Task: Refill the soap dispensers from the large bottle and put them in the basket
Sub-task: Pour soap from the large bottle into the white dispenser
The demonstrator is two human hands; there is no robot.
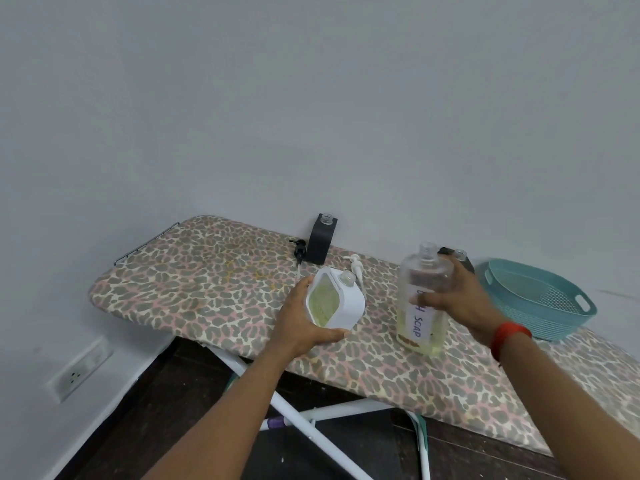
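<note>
Head view: both forearms reach forward from the bottom of the frame over an ironing board (214,282) with a leopard-print cover. The left hand (304,327) grips a white soap dispenser (337,301) from below and from the left. Its thumb lies along the lower edge and its fingers curl round the far side, holding the dispenser tilted over the near edge of the board. The right hand (464,299), with a red band (509,334) at the wrist, wraps round the upper half of the large bottle (424,299). The thumb crosses the front and the fingers curl over the shoulder.

The white dispenser is a squarish block with a clear window showing pale yellow-green liquid. Its clear neck is open, with no pump on it. The large bottle is clear and uncapped, and leans slightly. Its base appears to rest on the board, and yellowish liquid fills only the lower part. A white label reads "SOAP".

A white pump (356,268) lies on the board just behind the white dispenser. Against the wall stands a black dispenser (320,242) with an open neck, and a black pump (298,250) lies beside it. A second black dispenser (457,256) peeks out behind the right hand. The teal basket (540,306) sits on the board to the right of the bottle.
</note>
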